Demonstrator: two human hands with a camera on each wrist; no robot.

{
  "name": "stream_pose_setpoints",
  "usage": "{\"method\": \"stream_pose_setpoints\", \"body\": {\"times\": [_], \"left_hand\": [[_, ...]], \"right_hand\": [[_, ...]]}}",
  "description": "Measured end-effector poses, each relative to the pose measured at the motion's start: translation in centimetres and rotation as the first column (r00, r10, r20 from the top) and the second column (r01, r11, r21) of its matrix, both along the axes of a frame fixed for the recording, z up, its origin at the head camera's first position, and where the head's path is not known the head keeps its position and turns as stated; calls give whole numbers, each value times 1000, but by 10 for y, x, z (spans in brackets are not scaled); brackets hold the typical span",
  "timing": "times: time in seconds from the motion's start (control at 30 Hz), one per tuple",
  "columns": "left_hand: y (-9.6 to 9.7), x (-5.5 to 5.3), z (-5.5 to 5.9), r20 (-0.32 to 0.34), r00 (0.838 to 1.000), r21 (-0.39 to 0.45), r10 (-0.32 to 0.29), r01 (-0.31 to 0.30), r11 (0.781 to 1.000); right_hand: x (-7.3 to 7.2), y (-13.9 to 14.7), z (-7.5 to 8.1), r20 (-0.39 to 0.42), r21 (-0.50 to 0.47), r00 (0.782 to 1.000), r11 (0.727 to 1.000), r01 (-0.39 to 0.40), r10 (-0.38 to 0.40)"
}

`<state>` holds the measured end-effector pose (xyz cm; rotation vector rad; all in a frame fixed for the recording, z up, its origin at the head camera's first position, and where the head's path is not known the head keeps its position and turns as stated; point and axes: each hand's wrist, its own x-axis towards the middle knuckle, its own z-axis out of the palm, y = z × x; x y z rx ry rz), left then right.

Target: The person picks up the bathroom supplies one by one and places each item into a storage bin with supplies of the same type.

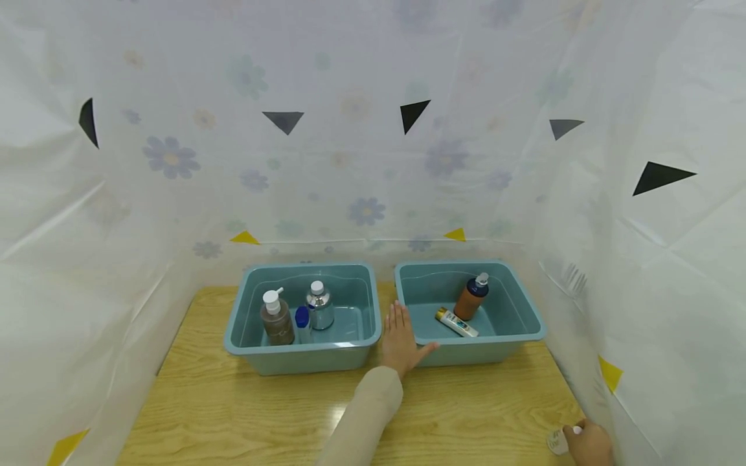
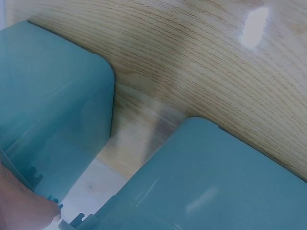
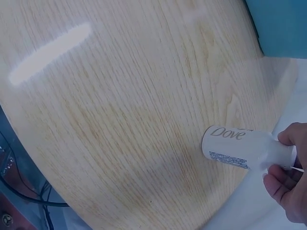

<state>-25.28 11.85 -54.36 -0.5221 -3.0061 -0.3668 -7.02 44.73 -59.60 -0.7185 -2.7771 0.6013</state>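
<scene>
My right hand (image 1: pixel 590 445) pinches the narrow top end of a white Dove bottle (image 3: pixel 230 147) at the table's right front corner. Thumb and fingers (image 3: pixel 283 184) are around its neck and cover part of it. My left hand (image 1: pixel 401 342) lies with straight fingers over the left end of the right-hand teal bin (image 1: pixel 527 338), thumb spread along its front rim. Inside that bin are a brown bottle (image 1: pixel 468 304) with a dark top and a white tube (image 1: pixel 457 323) with a gold cap. Only part of the left hand (image 2: pixel 24 206) shows in the left wrist view.
A second teal bin (image 1: pixel 303 349) stands to the left, holding a brownish pump bottle (image 1: pixel 278 323), a clear bottle (image 1: pixel 321 310) with a white cap and a small blue-capped bottle (image 1: pixel 302 318). White sheeting (image 1: pixel 361 162) surrounds the wooden table (image 1: pixel 245 414). Dark cables (image 3: pixel 33 199) hang beyond its edge.
</scene>
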Motion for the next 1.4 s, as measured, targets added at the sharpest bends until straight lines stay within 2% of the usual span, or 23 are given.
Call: {"method": "stream_pose_setpoints", "body": {"times": [0.2,0.47,0.63,0.97,1.17,1.4], "left_hand": [[1,-2,-2,-2,1000,-14,4,-4,1000],[0,-1,0,8,1000,-11,-2,2,1000],[0,-1,-2,-7,1000,-8,1,-1,1000],[-1,0,3,15,1000,-13,-4,4,1000],[-1,1,2,-7,1000,-30,-3,3,1000],[-1,1,2,-6,1000,-37,-4,3,999]], "right_hand": [[-4,0,3,15,-6,1000,1000,14,-14],[-14,0,11,-29,-21,1000,1000,8,-9],[-24,0,21,-91,1,996,1000,13,-13],[-46,-1,48,-136,29,991,1000,-9,12],[-56,2,60,-95,53,995,998,-28,33],[-64,6,73,-60,14,998,999,-29,29]]}}
